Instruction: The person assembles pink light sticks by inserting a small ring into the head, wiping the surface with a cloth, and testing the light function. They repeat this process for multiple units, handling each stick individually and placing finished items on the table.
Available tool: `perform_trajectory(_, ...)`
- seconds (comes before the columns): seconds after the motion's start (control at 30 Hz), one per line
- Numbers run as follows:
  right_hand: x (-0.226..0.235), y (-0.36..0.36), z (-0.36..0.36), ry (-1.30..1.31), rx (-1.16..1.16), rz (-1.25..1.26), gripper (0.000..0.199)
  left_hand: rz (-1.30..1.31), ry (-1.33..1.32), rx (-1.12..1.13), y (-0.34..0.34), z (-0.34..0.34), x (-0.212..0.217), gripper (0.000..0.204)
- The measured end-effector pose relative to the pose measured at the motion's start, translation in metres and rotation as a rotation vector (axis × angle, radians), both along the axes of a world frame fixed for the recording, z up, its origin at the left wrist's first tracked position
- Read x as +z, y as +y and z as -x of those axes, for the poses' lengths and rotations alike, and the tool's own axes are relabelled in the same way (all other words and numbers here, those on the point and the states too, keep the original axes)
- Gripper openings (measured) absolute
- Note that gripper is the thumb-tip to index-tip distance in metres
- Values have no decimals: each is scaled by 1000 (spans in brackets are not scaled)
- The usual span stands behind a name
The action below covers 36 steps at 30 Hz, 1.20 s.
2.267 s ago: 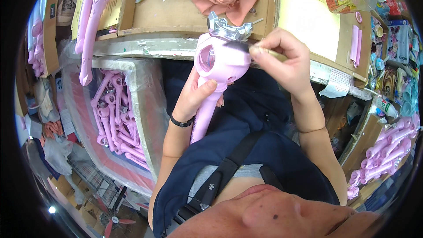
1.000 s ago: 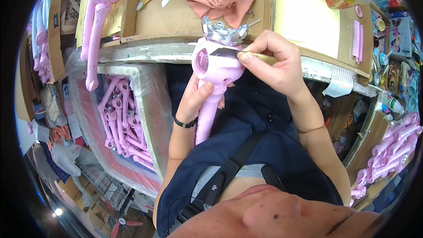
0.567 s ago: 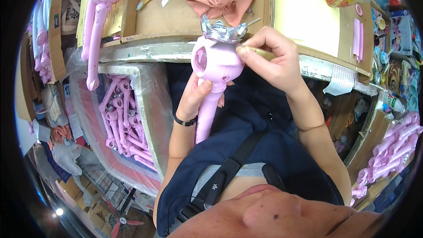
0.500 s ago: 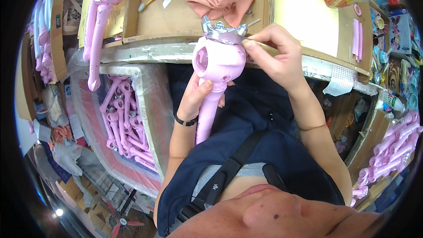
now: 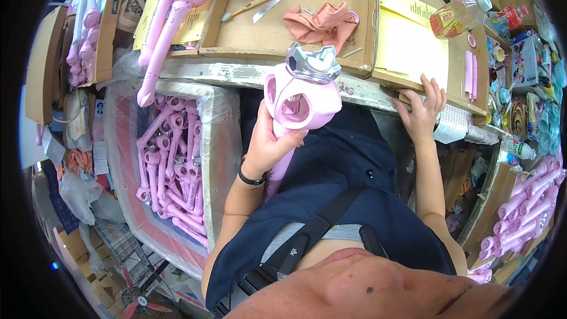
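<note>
My left hand (image 5: 269, 145) is closed round the neck of a pink toy wand (image 5: 313, 103), just below its round head. The head has large oval openings, and a shiny silver crown (image 5: 313, 62) sits on top. The wand's handle runs down toward my apron, partly hidden by my hand. My right hand (image 5: 422, 112) rests at the table's front edge by the yellow paper (image 5: 413, 47), fingers spread. A small tan piece (image 5: 404, 98) shows by its thumb; I cannot tell whether the hand touches it.
An orange cloth (image 5: 322, 23), a brush (image 5: 251, 6) and a blade (image 5: 269, 7) lie in a cardboard tray (image 5: 236, 38). A bottle (image 5: 460, 16) stands at the right. Finished-looking wands (image 5: 171, 29) lie at the left, above a lined bin (image 5: 215, 142) of pink wands.
My right hand has left the crown and moved right to the table edge, its pinch opening. The wand has turned in my left hand, bringing another opening into sight. The view has shifted.
</note>
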State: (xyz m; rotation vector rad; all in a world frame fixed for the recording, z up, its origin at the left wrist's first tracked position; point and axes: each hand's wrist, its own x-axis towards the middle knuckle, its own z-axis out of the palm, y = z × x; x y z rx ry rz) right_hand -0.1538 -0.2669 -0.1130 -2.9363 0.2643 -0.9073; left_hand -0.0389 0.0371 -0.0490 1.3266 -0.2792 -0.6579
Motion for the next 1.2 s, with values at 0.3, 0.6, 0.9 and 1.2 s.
perform_trajectory(0.3, 51, 130, -71, -468, 833, -307, 50, 109, 84, 16, 6, 19, 8, 59)
perform_trajectory(0.6, 54, 139, -61, -381, 667, -648, 33, 95, -7, 116, 36, 18, 17, 63)
perform_trajectory(0.9, 41, 138, -28, -197, 577, -831, 10, 360, 31, -61, 52, 26, 17, 75)
perform_trajectory(1.2, 3, 188, -33, 823, 965, -1325, 59, 880, -132, 184, 27, -35, 12, 94)
